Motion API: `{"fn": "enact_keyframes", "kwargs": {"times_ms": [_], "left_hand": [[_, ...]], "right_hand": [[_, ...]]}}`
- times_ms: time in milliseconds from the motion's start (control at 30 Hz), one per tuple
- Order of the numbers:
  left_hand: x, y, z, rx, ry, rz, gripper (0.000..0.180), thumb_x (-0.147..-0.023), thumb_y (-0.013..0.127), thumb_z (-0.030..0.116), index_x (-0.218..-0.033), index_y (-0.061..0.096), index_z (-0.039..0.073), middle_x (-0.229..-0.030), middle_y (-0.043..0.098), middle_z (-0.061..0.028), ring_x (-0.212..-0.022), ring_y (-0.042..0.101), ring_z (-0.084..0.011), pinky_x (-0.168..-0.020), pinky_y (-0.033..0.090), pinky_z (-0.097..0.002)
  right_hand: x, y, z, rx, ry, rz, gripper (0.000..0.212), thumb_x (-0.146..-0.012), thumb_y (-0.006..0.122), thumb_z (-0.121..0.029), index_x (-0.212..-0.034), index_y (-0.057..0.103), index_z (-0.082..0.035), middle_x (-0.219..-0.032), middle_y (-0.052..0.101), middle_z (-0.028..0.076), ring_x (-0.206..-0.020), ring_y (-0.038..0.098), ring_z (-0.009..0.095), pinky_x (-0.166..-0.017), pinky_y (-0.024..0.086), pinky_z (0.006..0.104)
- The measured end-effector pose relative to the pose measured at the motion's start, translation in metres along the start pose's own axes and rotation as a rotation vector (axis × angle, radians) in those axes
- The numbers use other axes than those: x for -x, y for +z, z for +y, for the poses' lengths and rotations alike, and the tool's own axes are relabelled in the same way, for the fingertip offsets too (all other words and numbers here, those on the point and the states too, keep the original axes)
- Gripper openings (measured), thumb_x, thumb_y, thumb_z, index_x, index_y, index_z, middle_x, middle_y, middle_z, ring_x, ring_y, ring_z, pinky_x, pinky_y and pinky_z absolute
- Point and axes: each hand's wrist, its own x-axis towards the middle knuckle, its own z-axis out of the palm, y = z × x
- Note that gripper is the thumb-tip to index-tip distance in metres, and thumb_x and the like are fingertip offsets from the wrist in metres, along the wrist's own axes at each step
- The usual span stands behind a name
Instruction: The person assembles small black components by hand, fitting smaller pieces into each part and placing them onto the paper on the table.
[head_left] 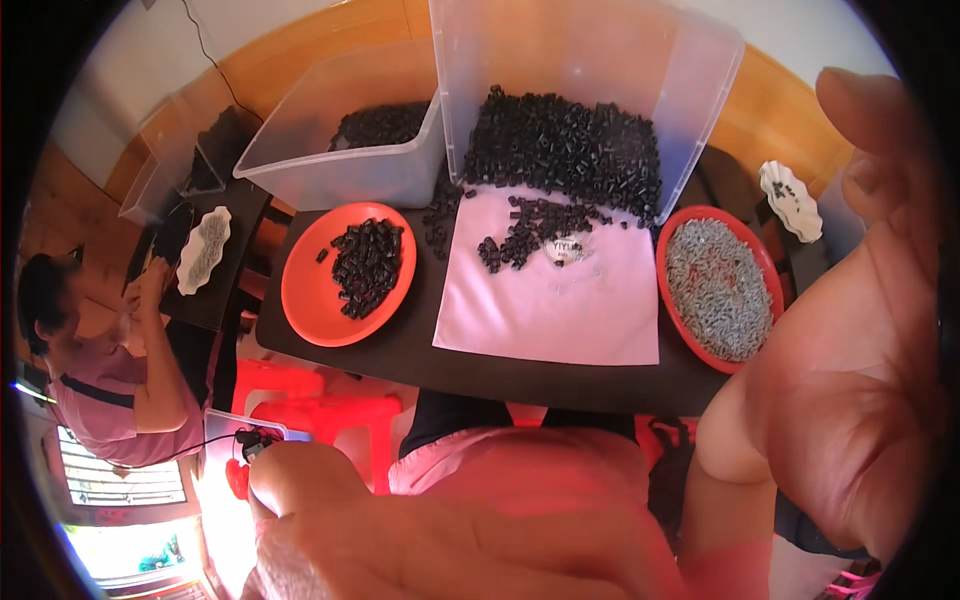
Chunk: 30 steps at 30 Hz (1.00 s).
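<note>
My right hand [850, 370] is raised very close at the right side, partly cut off by the dark rim. Its visible digits stand apart near the top, with nothing seen between them. My left hand [430, 540] looms along the lower edge; its fingers are hidden. Neither hand touches the parts on the table. On a pink cloth [545, 320] lie loose small black cylindrical parts [530, 230], spilling from a clear plastic bin [590, 50] tipped toward me. A red plate [300, 295] on the left holds larger black pieces. The right red plate [715, 358] is full of small silver screw-like pieces.
A second clear bin [310, 180] with black parts stands at the back left. White scalloped dishes sit farther off, at left [190, 270] and right [800, 222]. Another person [125, 385] works at a table on the left. Red stools [340, 415] stand below the dark table [400, 368].
</note>
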Motion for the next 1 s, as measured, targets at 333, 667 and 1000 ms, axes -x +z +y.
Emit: {"fn": "enact_keyframes", "kwargs": {"times_ms": [333,667,1000], "left_hand": [[0.025,-0.013,0.003,-0.211,0.124,0.121,0.025,-0.095,0.066,0.021,-0.091,0.072,-0.003,-0.087,0.070,-0.0163,-0.068,0.063,-0.0181,-0.070,0.054,-0.0320],[0.051,-0.011,0.002,-0.435,0.209,0.202,0.021,-0.093,0.066,0.017,-0.088,0.070,-0.003,-0.087,0.070,-0.0152,-0.071,0.063,-0.0170,-0.071,0.052,-0.0307],[0.036,-0.032,-0.013,-0.647,0.266,0.319,0.017,-0.090,0.065,0.013,-0.086,0.069,-0.003,-0.087,0.070,-0.0140,-0.074,0.062,-0.0160,-0.071,0.050,-0.0294]], "right_hand": [[-0.005,-0.005,-0.011,0.022,-0.028,-0.023,0.017,-0.088,0.063,-0.001,-0.103,0.066,0.006,-0.092,0.072,0.017,-0.079,0.070,0.020,-0.067,0.053,0.0271],[-0.007,-0.016,-0.023,0.080,-0.060,0.007,0.018,-0.088,0.061,-0.002,-0.102,0.066,0.008,-0.093,0.071,0.020,-0.080,0.070,0.022,-0.067,0.053,0.0280],[-0.001,-0.024,-0.020,0.107,-0.047,0.044,0.020,-0.089,0.059,-0.004,-0.102,0.066,0.010,-0.095,0.071,0.023,-0.080,0.070,0.024,-0.068,0.052,0.0289]]}}
